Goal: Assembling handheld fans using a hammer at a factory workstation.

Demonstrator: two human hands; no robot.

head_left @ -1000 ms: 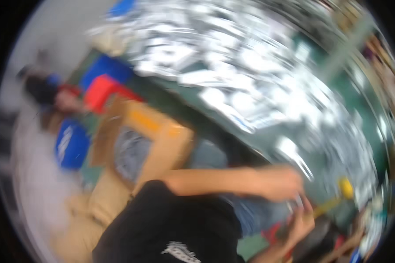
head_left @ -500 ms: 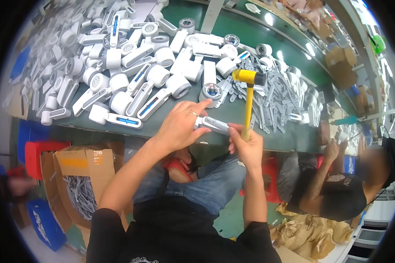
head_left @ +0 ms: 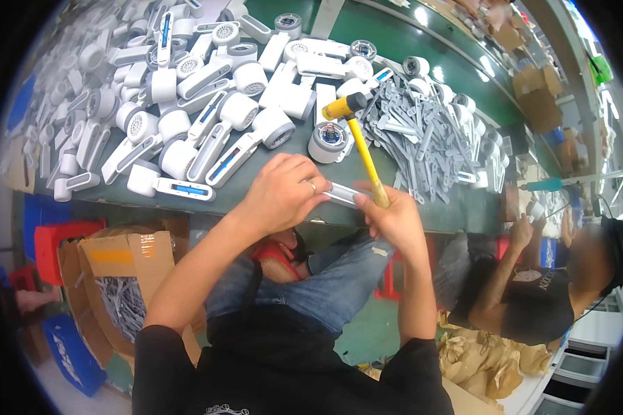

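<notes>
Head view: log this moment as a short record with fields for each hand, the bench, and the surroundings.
left hand: left hand presses a white handle part against the green bench edge
right hand: right hand grips a yellow-headed mallet, head raised over the bench
bench: heaps of white handheld units and grey flat pieces
left of knees: cardboard box of grey pieces
right: a seated co-worker

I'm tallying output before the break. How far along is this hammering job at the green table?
Looks done: a large spread of white handheld units lying on the green table. In hand: the left hand presses one white piece at the table edge, and the right hand holds a yellow mallet raised above it. Left: a heap of grey strips, plus more in the cardboard box.
</notes>
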